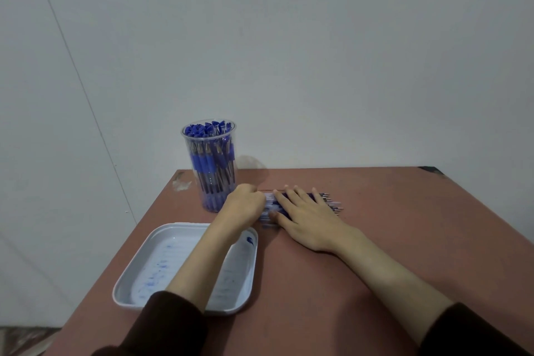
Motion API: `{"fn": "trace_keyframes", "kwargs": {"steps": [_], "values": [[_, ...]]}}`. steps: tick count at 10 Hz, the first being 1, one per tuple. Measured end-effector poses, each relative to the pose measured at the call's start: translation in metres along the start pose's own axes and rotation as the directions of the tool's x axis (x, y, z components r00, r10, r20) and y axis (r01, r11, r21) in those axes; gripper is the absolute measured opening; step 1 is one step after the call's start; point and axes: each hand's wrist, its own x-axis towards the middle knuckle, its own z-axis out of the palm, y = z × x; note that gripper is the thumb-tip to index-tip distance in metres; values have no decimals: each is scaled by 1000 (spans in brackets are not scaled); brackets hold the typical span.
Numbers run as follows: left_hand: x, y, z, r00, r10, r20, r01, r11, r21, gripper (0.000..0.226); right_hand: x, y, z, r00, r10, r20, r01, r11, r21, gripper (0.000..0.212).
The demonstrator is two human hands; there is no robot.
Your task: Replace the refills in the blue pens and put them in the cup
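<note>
Reddish-brown table (375, 240) against a plain wall. Clear plastic cup (208, 136) at the far left corner, upright, packed full with blue pens (212, 165). White tray (185, 228), ink-smeared, near left edge; nothing in it that can be made out.

Pile of refills (329, 201) lies on the table just right of the cup, tips pointing right. Right hand (303, 217) rests flat and spread on top of the pile, fingers extended, pinning it. Left hand (244, 205) curled at the pile's left ends, knuckles up; whether it grips a refill cannot be told, the fingertips being hidden and the spot blurred.

Step in hand, by my reading: squaring up or picking from the refill stock, before any pen is opened. No pen is out of the cup.

Next move likely calls for isolating one refill from the stack without scattering the rest, then drawing a pen from the crowded cup and unscrewing its barrel. Loose refills may roll.
</note>
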Motion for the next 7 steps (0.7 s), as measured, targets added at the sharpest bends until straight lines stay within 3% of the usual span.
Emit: {"fn": "trace_keyframes", "kwargs": {"steps": [1,2,3,6,7], "values": [[-1,5,2,982,171,74,-185,944,274,43,-4,3,-5,997,46,-64,-46,999,6,58],[6,8,15,942,271,197,-330,856,398,50,-9,13,-5,992,122,-43,-123,992,-12,58],[9,7,26,931,171,322,-328,780,534,57,-17,20,-1,989,149,13,-148,988,-51,58],[6,6,32,911,176,372,-397,613,683,50,-23,29,-4,989,147,1,-147,989,9,58],[6,9,31,917,199,345,-388,641,662,52,-25,28,-4,989,141,-51,-139,990,28,57]]}}
